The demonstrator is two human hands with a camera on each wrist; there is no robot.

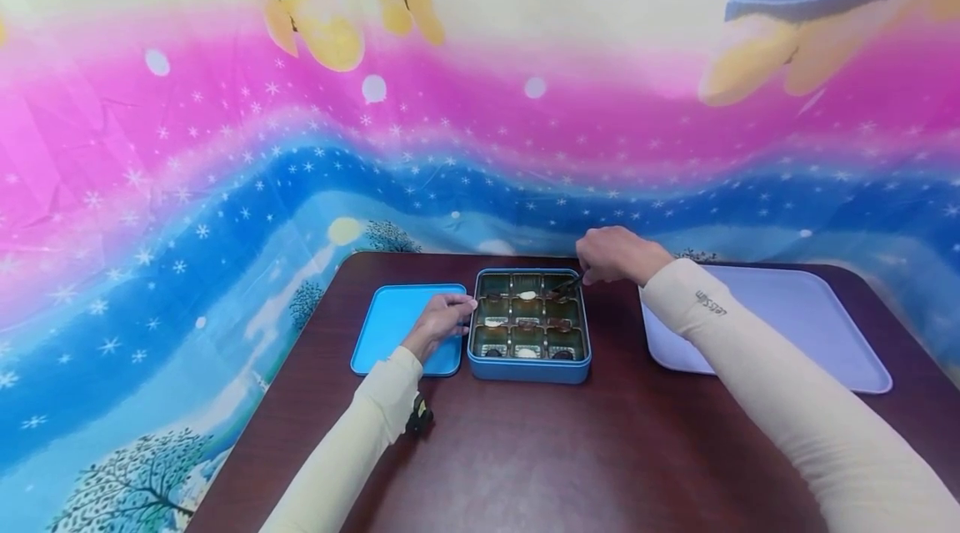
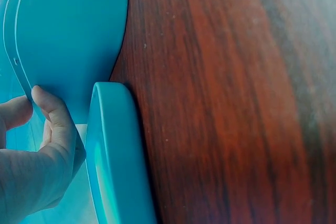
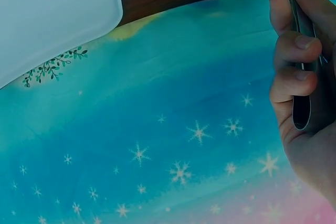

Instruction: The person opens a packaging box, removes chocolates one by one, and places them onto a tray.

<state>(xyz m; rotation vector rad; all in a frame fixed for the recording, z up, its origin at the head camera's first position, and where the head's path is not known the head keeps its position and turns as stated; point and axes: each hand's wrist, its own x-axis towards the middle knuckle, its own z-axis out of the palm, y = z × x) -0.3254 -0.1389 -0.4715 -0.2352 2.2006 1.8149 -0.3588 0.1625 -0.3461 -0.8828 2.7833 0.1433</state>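
A blue square box (image 1: pixel 529 371) stands at the middle of the table's far side, its inside divided into several compartments that hold small white and dark brown pieces (image 1: pixel 527 295). My left hand (image 1: pixel 441 321) pinches the box's left rim between thumb and fingers; the left wrist view shows the thumb against the outer wall (image 2: pixel 73 30). In my right hand (image 1: pixel 617 254) are metal tongs (image 3: pixel 301 111), with the fingers curled round the arms. The tongs slant down into the far right compartment, where their tips overlap a dark piece.
Left of the box lies a light blue lid (image 1: pixel 390 324), partly under my left forearm. A pale lavender tray (image 1: pixel 810 324) lies on the right, partly behind my right sleeve. A printed cloth (image 1: pixel 480 133) hangs right behind the brown table (image 1: pixel 510 450).
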